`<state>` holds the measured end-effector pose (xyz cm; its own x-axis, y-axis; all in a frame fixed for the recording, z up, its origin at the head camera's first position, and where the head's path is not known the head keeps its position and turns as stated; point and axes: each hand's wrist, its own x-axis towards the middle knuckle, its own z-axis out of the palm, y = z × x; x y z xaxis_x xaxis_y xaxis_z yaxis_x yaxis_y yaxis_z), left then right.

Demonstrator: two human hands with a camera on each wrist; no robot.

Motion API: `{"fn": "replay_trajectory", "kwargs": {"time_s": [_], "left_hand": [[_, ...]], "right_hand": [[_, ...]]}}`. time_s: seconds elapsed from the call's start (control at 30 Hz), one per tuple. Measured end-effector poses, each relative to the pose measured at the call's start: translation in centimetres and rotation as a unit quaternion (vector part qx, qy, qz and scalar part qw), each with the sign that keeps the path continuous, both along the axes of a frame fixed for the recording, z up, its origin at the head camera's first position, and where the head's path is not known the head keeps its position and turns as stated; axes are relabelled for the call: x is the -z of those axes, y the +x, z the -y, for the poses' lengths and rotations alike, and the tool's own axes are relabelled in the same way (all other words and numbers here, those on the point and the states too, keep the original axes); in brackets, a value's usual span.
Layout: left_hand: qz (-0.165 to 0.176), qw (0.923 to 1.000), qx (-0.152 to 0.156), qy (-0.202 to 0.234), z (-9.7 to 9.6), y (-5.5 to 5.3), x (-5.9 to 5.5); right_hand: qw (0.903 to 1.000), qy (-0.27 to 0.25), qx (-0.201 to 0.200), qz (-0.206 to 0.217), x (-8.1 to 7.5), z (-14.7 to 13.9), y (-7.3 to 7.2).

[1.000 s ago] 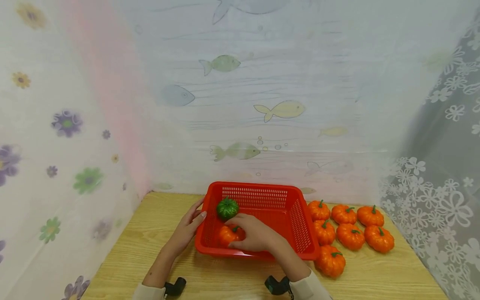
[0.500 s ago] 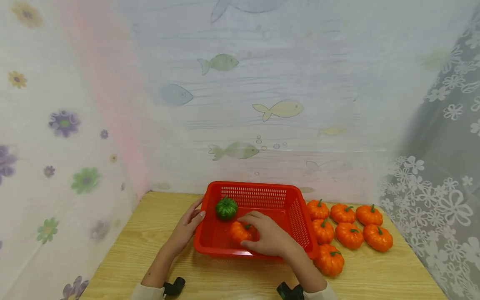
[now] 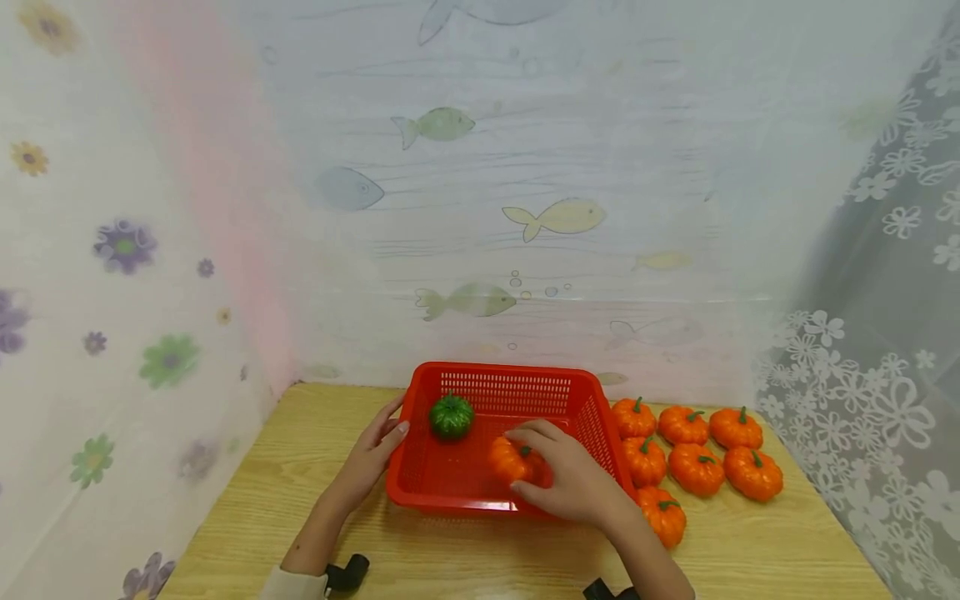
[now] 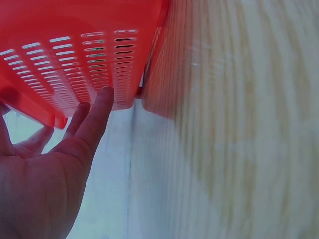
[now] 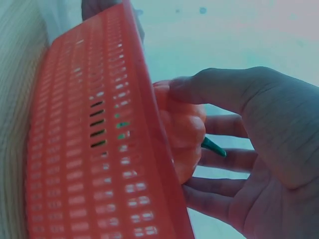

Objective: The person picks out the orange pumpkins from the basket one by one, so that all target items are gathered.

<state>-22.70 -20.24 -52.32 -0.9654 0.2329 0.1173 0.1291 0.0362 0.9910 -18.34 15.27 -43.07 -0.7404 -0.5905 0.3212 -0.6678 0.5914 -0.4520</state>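
My right hand grips a small orange pumpkin with a green stem, held over the front right part of a red plastic basket. The right wrist view shows thumb and fingers around the pumpkin, just above the basket's rim. A green pumpkin sits inside the basket at its back left. My left hand holds the basket's left side, thumb at the rim. In the left wrist view its fingers lie along the slotted outer wall.
Several orange pumpkins stand in rows on the wooden table, right of the basket, one close to its front right corner. Patterned sheets hang behind the table and on both sides.
The right hand has carried the orange pumpkin rightward from the basket's left part, lifting it slightly. The left hand and basket have stayed in place.
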Motion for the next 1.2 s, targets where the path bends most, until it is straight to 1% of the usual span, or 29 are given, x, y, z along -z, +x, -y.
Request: {"fn": "replay_trajectory", "kwargs": {"time_s": [0.13,0.43,0.6,0.7,0.8,0.93,1.07,1.2], "left_hand": [[-0.002,1.0,0.005,0.005,0.1,0.1,-0.1],[0.004,1.0,0.0,0.001,0.1,0.0,-0.1],[0.006,0.9999,-0.007,-0.007,0.1,0.0,0.0],[0.004,0.9999,-0.008,-0.009,0.0,-0.1,0.1],[0.006,0.9999,-0.008,-0.008,0.0,-0.1,0.2],[0.008,0.9999,-0.008,-0.008,-0.1,-0.1,0.2],[0.005,0.9999,-0.004,-0.011,-0.1,0.0,0.1],[0.001,0.9999,-0.006,-0.011,0.0,0.1,-0.1]], "right_hand": [[0.9997,0.003,0.022,-0.007,-0.3,-1.0,0.8],[0.9978,-0.013,0.056,-0.033,-0.8,-3.6,2.4],[0.9957,-0.007,0.085,-0.035,-0.8,-5.0,3.0],[0.9949,-0.009,0.095,-0.032,-0.8,-5.9,3.3],[0.9939,-0.006,0.099,-0.048,-0.7,-7.0,3.6],[0.99,0.003,0.108,-0.091,-0.4,-8.6,3.9],[0.9871,-0.003,0.118,-0.108,-0.4,-10.2,4.2],[0.9858,-0.016,0.117,-0.119,-0.9,-11.5,4.2]]}}
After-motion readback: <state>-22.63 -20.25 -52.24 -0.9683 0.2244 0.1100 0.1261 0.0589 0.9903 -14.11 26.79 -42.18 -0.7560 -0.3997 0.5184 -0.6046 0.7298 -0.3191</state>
